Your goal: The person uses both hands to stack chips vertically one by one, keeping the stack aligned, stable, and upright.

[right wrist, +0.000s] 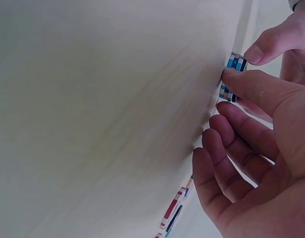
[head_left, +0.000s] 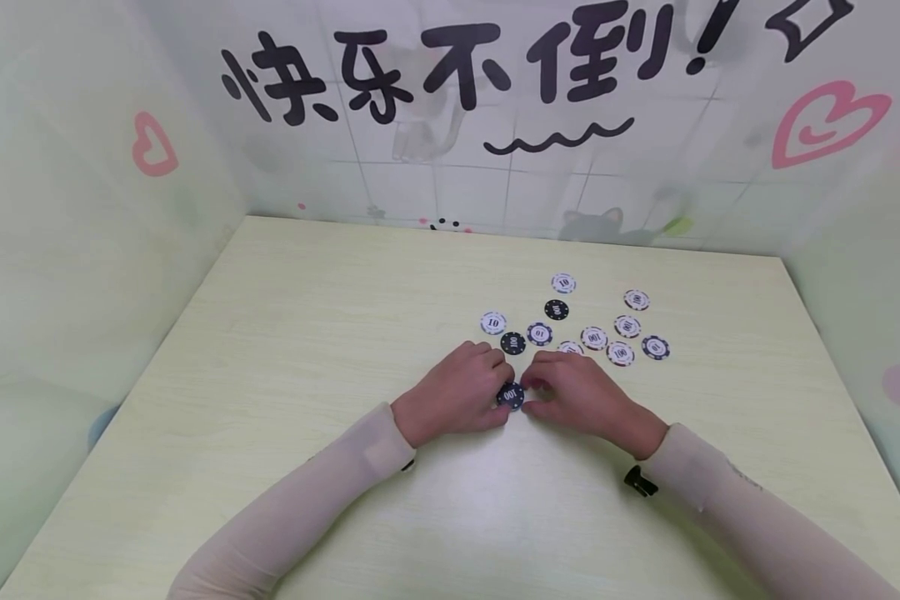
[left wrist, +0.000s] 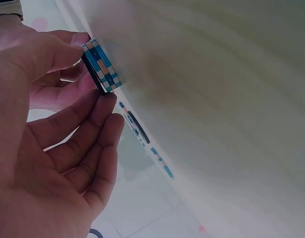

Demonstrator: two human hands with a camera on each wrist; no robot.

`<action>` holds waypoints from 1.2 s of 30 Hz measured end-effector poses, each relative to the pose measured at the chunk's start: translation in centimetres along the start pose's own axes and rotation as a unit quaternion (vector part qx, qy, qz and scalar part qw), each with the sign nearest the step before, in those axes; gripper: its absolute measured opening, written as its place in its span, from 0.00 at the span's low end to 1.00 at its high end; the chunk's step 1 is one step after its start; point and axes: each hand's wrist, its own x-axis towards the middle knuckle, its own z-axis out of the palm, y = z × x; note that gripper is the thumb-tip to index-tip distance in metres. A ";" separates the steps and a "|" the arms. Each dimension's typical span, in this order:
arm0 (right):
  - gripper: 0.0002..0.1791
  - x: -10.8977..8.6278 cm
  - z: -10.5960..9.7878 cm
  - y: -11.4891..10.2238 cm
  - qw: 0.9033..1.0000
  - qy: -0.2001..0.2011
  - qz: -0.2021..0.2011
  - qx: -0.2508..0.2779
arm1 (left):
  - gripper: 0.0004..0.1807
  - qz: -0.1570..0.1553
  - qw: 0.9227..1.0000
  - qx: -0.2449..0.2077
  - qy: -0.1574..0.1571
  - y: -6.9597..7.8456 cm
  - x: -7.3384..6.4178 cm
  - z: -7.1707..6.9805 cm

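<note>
A short stack of poker chips (head_left: 510,396) stands on the table between both hands, a black 100 chip on top. My left hand (head_left: 461,392) holds it from the left, thumb on the near side and fingertips on the far side. From the right, my right hand (head_left: 581,396) has its thumb and index finger at the stack's edge. Blue-and-white edges of the stacked chips (left wrist: 104,64) show in the left wrist view, the black one at the top. In the right wrist view, my right thumb partly covers the stack (right wrist: 235,60).
Beyond the hands, several loose chips lie flat: a black 100 chip (head_left: 513,342), a white 10 chip (head_left: 493,322), and red-edged white chips (head_left: 620,353) at right. My right hand partly hides one chip (head_left: 570,347). A printed wall sheet (head_left: 457,183) borders the table's back edge.
</note>
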 end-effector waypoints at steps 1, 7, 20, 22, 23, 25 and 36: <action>0.12 0.0 0.0 0.0 1.000 0.000 0.000 0.000 | 0.14 0.000 1.000 -0.001 0.000 0.0 0.0 0.0; 0.12 0.0 0.0 0.0 1.000 -0.001 0.002 0.000 | 0.15 -0.001 1.000 -0.005 -0.002 0.0 0.0 0.0; 0.13 0.0 -0.1 -0.1 1.000 0.000 -0.001 0.000 | 0.23 -0.046 0.997 -0.029 -0.059 -0.2 -0.2 -0.6; 0.13 -0.1 -0.2 -0.2 1.000 0.002 -0.002 -0.001 | 0.23 -0.055 0.995 -0.043 -0.070 -0.2 -0.2 -0.5; 0.13 -0.1 -0.2 -0.2 1.000 0.004 -0.003 -0.001 | 0.23 -0.059 0.994 -0.051 -0.073 -0.2 -0.2 -0.4; 0.14 -0.2 -0.3 -0.3 1.000 0.006 -0.005 -0.003 | 0.23 -0.064 0.993 -0.063 -0.077 -0.3 -0.3 -0.3; 0.13 -1.4 -1.4 0.2 0.999 0.036 0.001 -0.015 | 0.21 -0.085 0.989 -0.081 -0.089 -0.2 -0.2 -0.4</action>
